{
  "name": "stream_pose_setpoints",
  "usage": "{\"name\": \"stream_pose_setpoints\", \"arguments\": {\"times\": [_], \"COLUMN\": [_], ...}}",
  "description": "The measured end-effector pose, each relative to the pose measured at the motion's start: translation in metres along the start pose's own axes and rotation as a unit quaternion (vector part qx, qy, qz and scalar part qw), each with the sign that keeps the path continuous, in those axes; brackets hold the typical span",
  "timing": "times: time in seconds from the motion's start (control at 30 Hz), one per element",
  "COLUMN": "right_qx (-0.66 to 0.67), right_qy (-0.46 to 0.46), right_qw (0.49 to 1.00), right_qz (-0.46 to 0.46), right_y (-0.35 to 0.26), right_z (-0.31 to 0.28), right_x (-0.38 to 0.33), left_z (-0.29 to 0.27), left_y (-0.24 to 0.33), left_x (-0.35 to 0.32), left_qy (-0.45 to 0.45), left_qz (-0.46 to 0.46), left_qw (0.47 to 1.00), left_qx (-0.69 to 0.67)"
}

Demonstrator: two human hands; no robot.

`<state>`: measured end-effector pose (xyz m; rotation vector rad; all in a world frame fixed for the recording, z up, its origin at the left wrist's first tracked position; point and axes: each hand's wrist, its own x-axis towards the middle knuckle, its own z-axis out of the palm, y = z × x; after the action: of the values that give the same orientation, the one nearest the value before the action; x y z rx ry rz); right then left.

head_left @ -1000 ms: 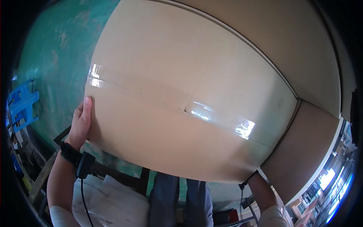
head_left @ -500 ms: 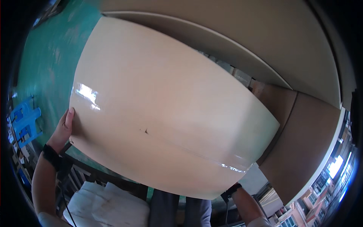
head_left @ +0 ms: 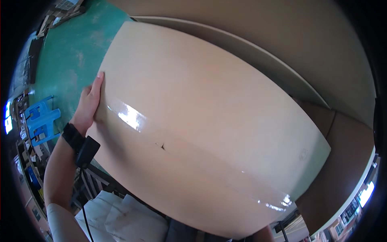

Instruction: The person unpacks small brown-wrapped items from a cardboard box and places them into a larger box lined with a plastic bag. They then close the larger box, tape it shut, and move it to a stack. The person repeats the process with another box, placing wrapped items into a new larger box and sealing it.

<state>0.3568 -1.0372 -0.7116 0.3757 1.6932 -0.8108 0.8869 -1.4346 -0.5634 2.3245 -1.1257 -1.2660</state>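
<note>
A person holds a wide tan box (head_left: 209,117) slantwise before the legs, the left hand (head_left: 89,103) clamped on its left edge, thumb on the face. The right hand is out of sight behind the box, a sliver of right forearm (head_left: 264,234) showing near its bottom corner; I cannot tell its grip. The hands are well apart. Clear tape (head_left: 131,117) shines by the box's left edge; a small dark nick (head_left: 163,147) marks its face. Brown panels (head_left: 306,44) rise past its upper right edge; I cannot tell if they touch. A white bundle (head_left: 125,218) lies below the box, and blue stools (head_left: 44,123) stand toward the left edge of the green floor (head_left: 80,52).
</note>
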Motion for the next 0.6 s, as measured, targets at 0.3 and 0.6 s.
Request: {"name": "stream_pose_setpoints", "arguments": {"times": [0.3,0.6], "right_qx": [-0.021,-0.085], "right_qy": [-0.018,-0.059], "right_qw": [1.0,0.995], "right_qz": [0.006,0.007], "right_y": [-0.012,-0.057], "right_z": [0.002,0.002], "right_x": [-0.005,-0.091], "left_z": [-0.028,-0.114], "left_y": [-0.035,0.054], "left_x": [-0.053,-0.184], "left_qy": [-0.015,0.029], "left_qz": [-0.05,-0.011], "left_qw": [0.998,0.998], "left_qx": [-0.047,-0.049]}}
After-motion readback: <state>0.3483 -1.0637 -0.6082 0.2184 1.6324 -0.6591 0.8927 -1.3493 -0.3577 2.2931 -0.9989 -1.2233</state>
